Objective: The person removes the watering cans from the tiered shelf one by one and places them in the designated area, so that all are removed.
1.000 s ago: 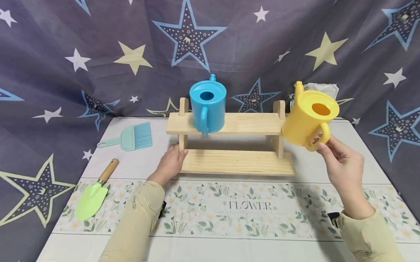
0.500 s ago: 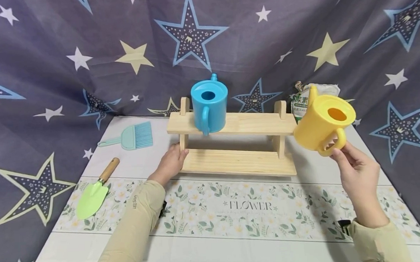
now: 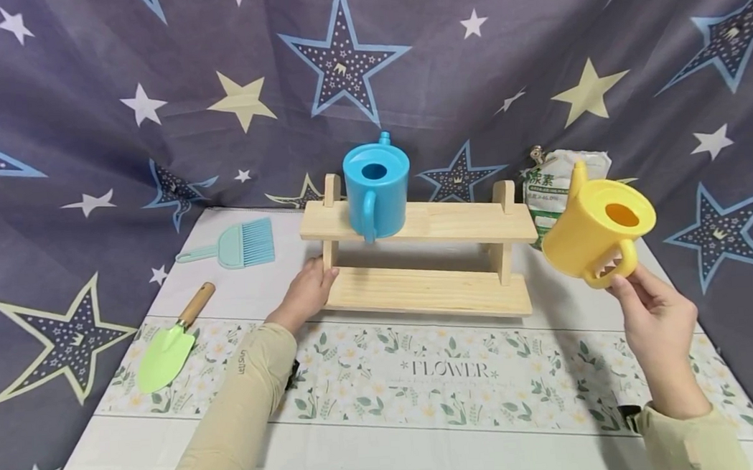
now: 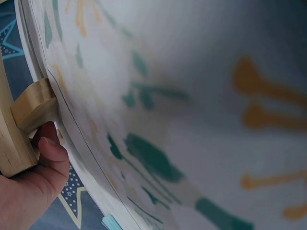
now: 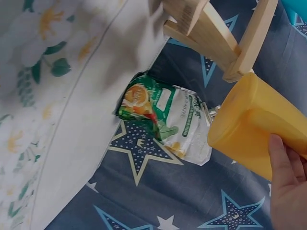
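Observation:
My right hand (image 3: 660, 318) pinches the handle of a yellow watering can (image 3: 571, 241), which hangs tilted in the air right of the two-tier wooden shelf (image 3: 425, 293). In the right wrist view the thumb lies along the can's yellow side. My left hand (image 3: 305, 293) grips the shelf's left end, low by the upright; the left wrist view has the thumb and fingers (image 4: 53, 151) curled around the pale wood. On the upper board, left of its middle, a blue watering can (image 3: 379, 199) stands upright, its handle toward me and its spout to the back.
A green-and-white bag (image 5: 165, 115) stands at the back right, behind the yellow can. At the left lie a mint brush and dustpan (image 3: 230, 247) and a green trowel (image 3: 167, 355) with a wooden handle. A flowered cloth (image 3: 427, 433) covers the table; a starry curtain surrounds it.
My right hand has carried the yellow watering can to the right and slightly down, away from the shelf, uncovering more of the bag behind. My left hand stays on the shelf.

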A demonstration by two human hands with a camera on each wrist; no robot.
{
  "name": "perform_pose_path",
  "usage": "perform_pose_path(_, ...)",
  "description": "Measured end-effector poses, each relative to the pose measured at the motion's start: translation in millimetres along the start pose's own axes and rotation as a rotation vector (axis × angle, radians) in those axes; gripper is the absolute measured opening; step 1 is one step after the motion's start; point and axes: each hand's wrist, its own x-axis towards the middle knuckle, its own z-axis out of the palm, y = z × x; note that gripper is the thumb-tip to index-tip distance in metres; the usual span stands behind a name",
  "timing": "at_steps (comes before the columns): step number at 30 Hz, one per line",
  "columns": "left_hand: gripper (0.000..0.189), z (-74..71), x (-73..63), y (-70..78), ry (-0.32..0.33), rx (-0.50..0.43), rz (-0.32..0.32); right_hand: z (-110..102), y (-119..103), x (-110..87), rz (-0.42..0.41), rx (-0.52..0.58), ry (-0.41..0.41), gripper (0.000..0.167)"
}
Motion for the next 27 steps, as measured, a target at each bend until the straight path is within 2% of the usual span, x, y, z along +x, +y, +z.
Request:
perform_pose_path(11, 0.057, -1.3, -0.7, 0.7, -0.004, 0.006, -0.004, -1.1, 20.7, -4.7, 0.042, -0.004, -0.015, 0.035)
perform_pose_path(17, 0.056, -0.8, -1.1, 1.1, 0.003, 0.013, 0.007, 2.6, 32.0, -8.7, 0.092, -0.002, -0.033, 0.036)
perform_pose_path(27, 0.055, -1.4, -0.7, 1.2, 0.013, 0.016, 0.018, 9.4, 46.0, -15.7, 0.117, 0.015, -0.050, 0.035)
